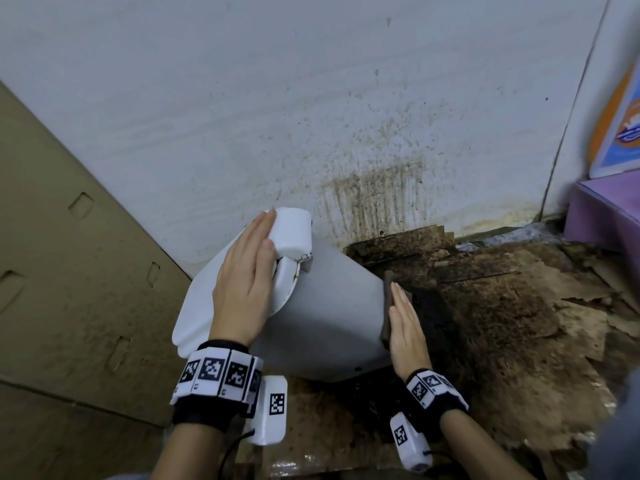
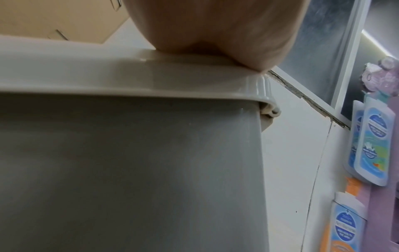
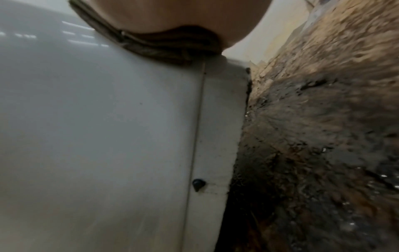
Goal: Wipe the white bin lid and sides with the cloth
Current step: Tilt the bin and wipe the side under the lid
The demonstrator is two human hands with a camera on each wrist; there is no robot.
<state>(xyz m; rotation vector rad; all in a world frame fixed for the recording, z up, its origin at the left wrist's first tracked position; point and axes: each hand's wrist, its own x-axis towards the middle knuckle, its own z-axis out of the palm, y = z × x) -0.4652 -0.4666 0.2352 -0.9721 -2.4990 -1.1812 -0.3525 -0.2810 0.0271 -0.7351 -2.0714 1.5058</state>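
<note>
The white bin point(image 1: 325, 317) leans over to the left, toward a cardboard box, with its white lid point(image 1: 197, 306) on top. My left hand point(image 1: 249, 265) lies flat on the lid with straight fingers, up by the lid's raised hinge block point(image 1: 292, 233). My right hand point(image 1: 403, 317) presses a dark brown cloth point(image 1: 388, 303) flat against the bin's right side. In the left wrist view my palm point(image 2: 215, 30) rests on the lid rim point(image 2: 151, 78). In the right wrist view the cloth point(image 3: 164, 47) is squeezed between my palm and the bin wall point(image 3: 97, 127).
A large cardboard box point(image 1: 69, 271) stands close on the left. The white wall point(image 1: 311, 98) behind is stained brown low down. Dirty, wet cardboard point(image 1: 502, 323) covers the floor on the right. A purple rack point(image 1: 602, 209) with detergent pouches point(image 2: 375, 143) stands at the far right.
</note>
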